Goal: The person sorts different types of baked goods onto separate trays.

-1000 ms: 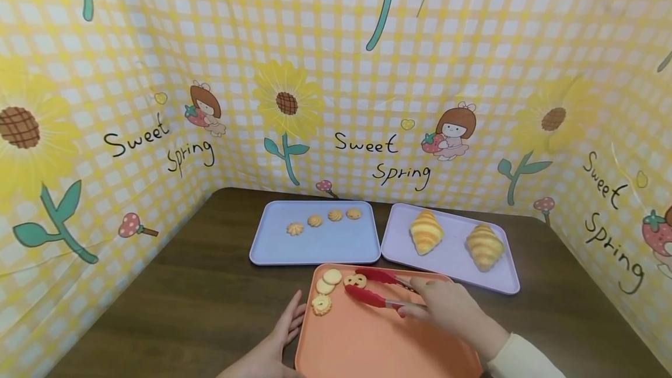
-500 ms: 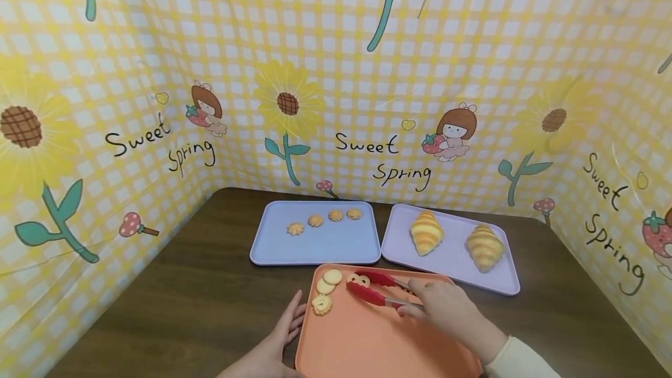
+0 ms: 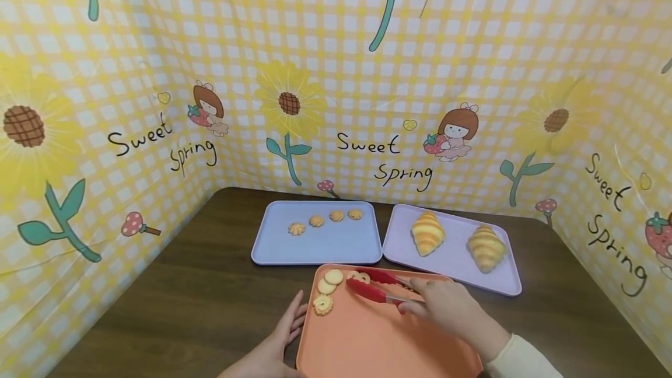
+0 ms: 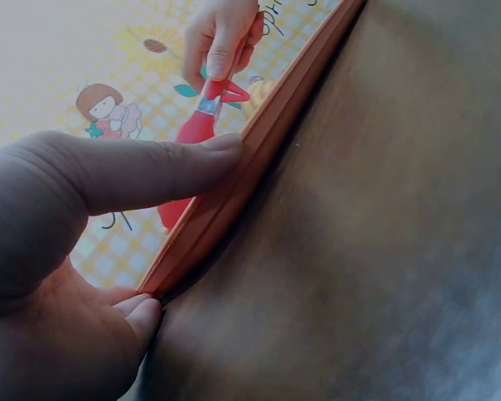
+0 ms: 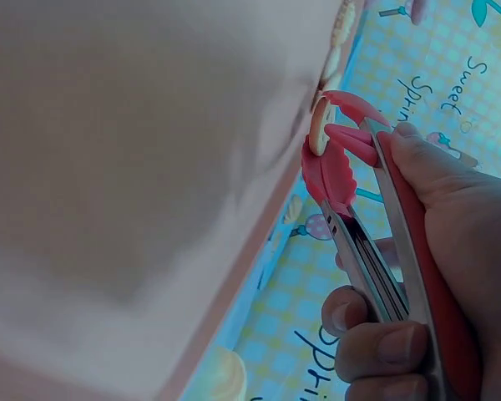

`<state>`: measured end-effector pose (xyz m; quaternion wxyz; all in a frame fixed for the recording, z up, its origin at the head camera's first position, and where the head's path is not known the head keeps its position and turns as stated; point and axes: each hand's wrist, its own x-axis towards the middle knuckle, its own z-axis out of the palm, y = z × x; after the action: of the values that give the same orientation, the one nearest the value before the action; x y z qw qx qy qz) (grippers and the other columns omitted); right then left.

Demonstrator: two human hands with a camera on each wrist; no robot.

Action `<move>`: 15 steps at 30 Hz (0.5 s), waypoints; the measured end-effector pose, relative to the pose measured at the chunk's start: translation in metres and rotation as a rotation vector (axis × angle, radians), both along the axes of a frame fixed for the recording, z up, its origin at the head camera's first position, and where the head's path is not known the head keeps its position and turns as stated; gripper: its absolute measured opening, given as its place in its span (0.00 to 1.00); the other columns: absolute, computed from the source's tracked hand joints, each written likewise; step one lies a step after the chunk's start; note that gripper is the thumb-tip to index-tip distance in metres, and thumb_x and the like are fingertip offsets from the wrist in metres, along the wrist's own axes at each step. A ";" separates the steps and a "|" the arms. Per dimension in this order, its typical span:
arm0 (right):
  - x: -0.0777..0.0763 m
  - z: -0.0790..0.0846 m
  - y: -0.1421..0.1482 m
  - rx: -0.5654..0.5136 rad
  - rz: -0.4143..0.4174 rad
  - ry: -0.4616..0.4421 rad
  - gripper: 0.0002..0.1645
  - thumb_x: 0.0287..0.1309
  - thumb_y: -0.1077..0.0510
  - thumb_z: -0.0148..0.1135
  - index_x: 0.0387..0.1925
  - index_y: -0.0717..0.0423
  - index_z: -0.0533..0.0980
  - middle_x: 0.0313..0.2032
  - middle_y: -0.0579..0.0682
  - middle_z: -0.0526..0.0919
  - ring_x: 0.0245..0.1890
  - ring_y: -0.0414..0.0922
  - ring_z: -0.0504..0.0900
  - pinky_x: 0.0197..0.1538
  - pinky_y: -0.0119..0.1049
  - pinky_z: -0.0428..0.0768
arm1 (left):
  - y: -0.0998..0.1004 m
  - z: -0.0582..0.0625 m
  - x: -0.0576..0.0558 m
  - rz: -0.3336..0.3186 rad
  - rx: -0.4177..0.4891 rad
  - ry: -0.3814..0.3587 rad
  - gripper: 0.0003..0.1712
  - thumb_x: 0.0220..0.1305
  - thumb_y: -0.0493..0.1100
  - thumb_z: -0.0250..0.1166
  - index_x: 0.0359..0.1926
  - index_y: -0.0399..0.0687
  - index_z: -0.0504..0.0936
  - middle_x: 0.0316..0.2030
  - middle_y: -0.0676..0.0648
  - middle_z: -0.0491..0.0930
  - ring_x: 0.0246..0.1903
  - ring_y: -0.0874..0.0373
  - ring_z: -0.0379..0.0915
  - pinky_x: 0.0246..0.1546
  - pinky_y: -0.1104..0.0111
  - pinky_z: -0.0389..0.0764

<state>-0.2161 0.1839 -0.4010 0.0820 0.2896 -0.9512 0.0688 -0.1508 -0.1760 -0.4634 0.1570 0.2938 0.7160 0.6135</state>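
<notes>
My right hand (image 3: 454, 314) grips red-tipped tongs (image 3: 373, 292), whose heads stand on either side of a pretzel-shaped cookie (image 3: 361, 276) at the far edge of the orange tray (image 3: 378, 337). In the right wrist view the cookie (image 5: 319, 127) stands on edge between the tong heads, fingers curled round the handles. My left hand (image 3: 278, 334) rests along the tray's left edge with fingers extended. In the left wrist view its thumb (image 4: 167, 171) lies across the rim. Two round cookies (image 3: 329, 282) and a ruffled cookie (image 3: 322, 305) lie in the tray's far left corner.
Behind is a blue tray (image 3: 278, 249) with several small piped cookies (image 3: 316, 221). To its right, a lilac tray (image 3: 399, 249) bears two croissants (image 3: 427, 232). All trays stand on a dark wooden table (image 3: 184, 302), backed by a yellow checked cloth (image 3: 367, 86).
The tongs have drawn closer together around the pretzel-shaped cookie and moved slightly right and away. The cookie shifted with them and is now more hidden. My left hand stays at the tray edge.
</notes>
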 end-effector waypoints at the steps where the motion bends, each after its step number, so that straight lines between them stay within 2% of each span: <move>1: 0.000 0.001 0.000 -0.005 0.002 0.003 0.29 0.58 0.30 0.62 0.42 0.50 0.79 0.17 0.37 0.71 0.24 0.44 0.81 0.29 0.43 0.79 | 0.000 0.000 0.000 0.000 0.000 0.007 0.72 0.60 0.52 0.73 0.74 0.33 0.21 0.70 0.19 0.38 0.69 0.22 0.37 0.60 0.77 0.60; 3: -0.002 0.004 0.000 -0.009 0.005 0.012 0.30 0.58 0.31 0.62 0.47 0.49 0.79 0.17 0.37 0.73 0.26 0.46 0.82 0.29 0.43 0.80 | 0.000 0.000 0.000 0.001 0.002 0.009 0.73 0.60 0.53 0.73 0.74 0.34 0.21 0.70 0.19 0.38 0.69 0.22 0.37 0.60 0.77 0.60; 6: -0.004 0.007 -0.001 -0.011 0.008 0.009 0.28 0.59 0.32 0.62 0.46 0.50 0.78 0.16 0.37 0.70 0.23 0.43 0.79 0.25 0.40 0.76 | 0.000 0.001 0.000 -0.003 0.002 0.012 0.73 0.60 0.53 0.73 0.74 0.34 0.20 0.70 0.19 0.38 0.69 0.22 0.37 0.60 0.78 0.60; 10: -0.007 0.011 -0.002 -0.005 -0.001 0.006 0.24 0.58 0.33 0.64 0.33 0.48 0.72 0.14 0.37 0.63 0.17 0.39 0.69 0.21 0.36 0.68 | -0.001 0.001 0.000 -0.003 -0.009 -0.005 0.72 0.60 0.49 0.73 0.74 0.35 0.20 0.71 0.20 0.37 0.69 0.22 0.37 0.60 0.78 0.60; 15: -0.014 0.019 -0.007 -0.018 -0.015 0.027 0.24 0.58 0.34 0.65 0.30 0.48 0.70 0.14 0.39 0.62 0.16 0.39 0.66 0.21 0.36 0.66 | -0.001 -0.001 0.000 -0.009 -0.002 -0.001 0.73 0.60 0.49 0.73 0.74 0.33 0.19 0.71 0.19 0.37 0.69 0.22 0.36 0.61 0.78 0.59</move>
<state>-0.2303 0.1774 -0.3824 0.0978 0.2828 -0.9514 0.0727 -0.1512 -0.1767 -0.4643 0.1603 0.2965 0.7151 0.6124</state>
